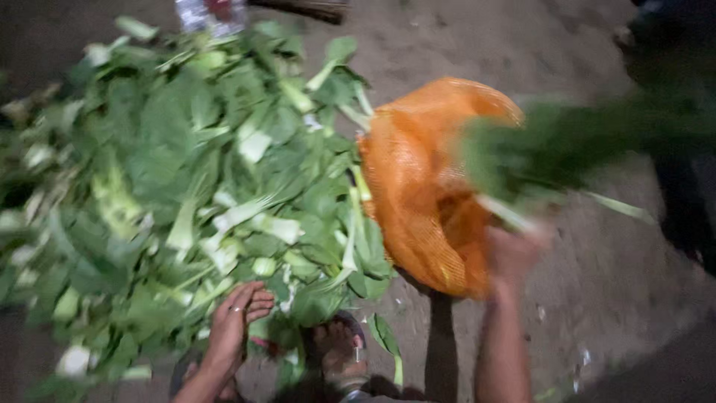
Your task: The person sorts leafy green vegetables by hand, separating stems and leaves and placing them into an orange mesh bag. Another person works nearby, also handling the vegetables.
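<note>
A broad heap of leafy greens (186, 186) with pale stalks fills the left half of the view, spreading from about nine o'clock up to twelve, and its far left edge runs out of the picture, so its full extent cannot be told. The heap lies on bare, dusty ground (597, 283). At the heap's near edge, around seven o'clock, the left hand (235, 325) rests palm down on the leaves, fingers loosely together and flat — not closed around anything. Just right of it, at six o'clock, a sandalled foot (339, 354) stands among stray leaves, its lower part cut off by the frame.

At the centre, slightly toward three o'clock, an orange mesh sack (425, 194) sits with its mouth open, its left side touching the heap's right edge. The right hand (514, 250) is raised just beside the sack's lower right, closed around the pale stalks of a bunch of greens (574, 149) that fans out toward two o'clock; hand and bunch are badly blurred, so the finger positions are hard to make out.

Open ground lies from three to five o'clock and above the sack toward one o'clock. At the top edge near twelve, something pale and shiny (209, 11) is cut off — unclear what it is. A dark shape (679, 149) at the far right edge cannot be identified.
</note>
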